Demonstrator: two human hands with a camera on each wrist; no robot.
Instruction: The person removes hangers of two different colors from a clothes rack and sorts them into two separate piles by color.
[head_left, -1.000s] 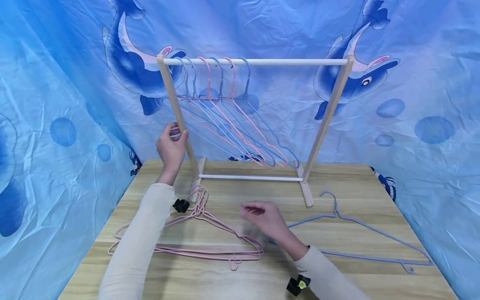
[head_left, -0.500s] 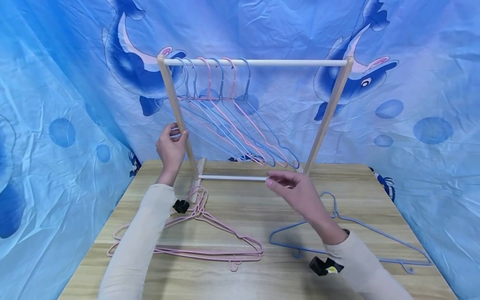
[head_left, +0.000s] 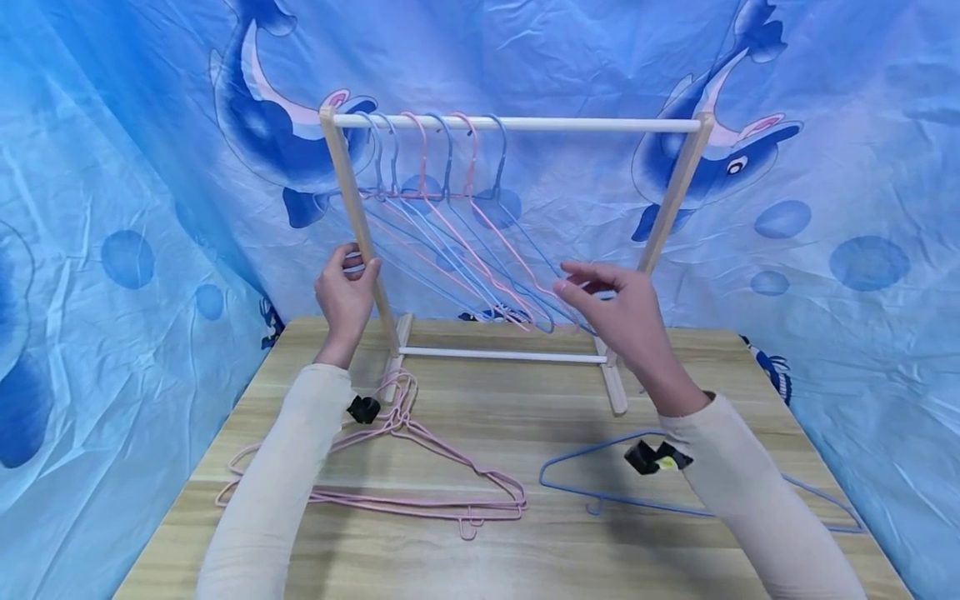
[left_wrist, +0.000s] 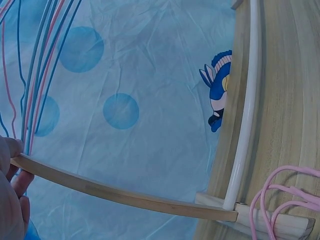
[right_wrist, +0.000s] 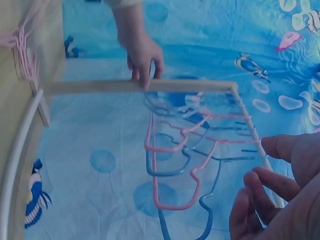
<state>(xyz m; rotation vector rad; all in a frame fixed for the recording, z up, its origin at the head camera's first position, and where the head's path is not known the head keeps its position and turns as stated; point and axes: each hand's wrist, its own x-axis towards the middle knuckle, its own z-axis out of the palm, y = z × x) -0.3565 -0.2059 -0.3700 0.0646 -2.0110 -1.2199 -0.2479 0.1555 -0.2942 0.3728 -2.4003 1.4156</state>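
My left hand [head_left: 347,292] grips the left wooden post [head_left: 345,167] of a small clothes rack, thumb on the near side. Blue and pink clothes hangers hang together on the left half of its white top bar [head_left: 600,125]; the rightmost is a blue hanger [head_left: 503,158], beside a pink hanger [head_left: 472,158]. My right hand [head_left: 622,312] is raised in front of the rack's right half, overlapping that blue hanger's lower end in the head view. In the right wrist view, my right hand [right_wrist: 295,185] has its thumb and bent fingers apart with nothing between them.
Several pink hangers [head_left: 397,423] lie stacked at the left of the wooden table [head_left: 480,562]. At the right lies a blue hanger [head_left: 573,452], partly hidden under my right forearm. A white lower bar [head_left: 502,356] joins the rack's feet. Blue dolphin-print cloth [head_left: 825,125] surrounds the table.
My right hand has risen from low over the table, moving up and to the right towards the rack. The left hand keeps its grip on the post, and the hangers hang as before.
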